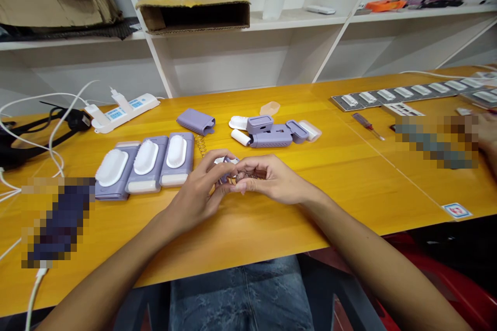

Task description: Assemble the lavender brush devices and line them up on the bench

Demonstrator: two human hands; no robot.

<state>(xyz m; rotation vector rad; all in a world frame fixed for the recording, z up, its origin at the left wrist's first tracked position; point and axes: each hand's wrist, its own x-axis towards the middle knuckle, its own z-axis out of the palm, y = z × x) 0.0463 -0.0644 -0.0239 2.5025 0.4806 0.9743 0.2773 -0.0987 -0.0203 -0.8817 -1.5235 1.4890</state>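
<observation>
My left hand [207, 183] is closed round a small purple-and-white plastic part [222, 162], mostly covered by the fingers. Pressed close against it, my right hand [272, 178] pinches at the same spot; something thin and shiny shows between its fingers, too hidden to name. Just beyond the left hand lies a wire coil spring [201, 146]. Behind it is a purple plastic housing [196, 121]. Farther off are another purple housing [272, 137], a purple ring-shaped frame [260, 124], a white brush head [238, 122] and a clear cap [269, 108].
Left of my hands sit several purple brush units [145, 163]. A power strip [126, 113] with white cables lies behind them. To the right are a screwdriver [368, 126], a long metal strip with white pieces [404, 94] and another person's hand [487, 134]. Shelves [233, 57] stand behind the table.
</observation>
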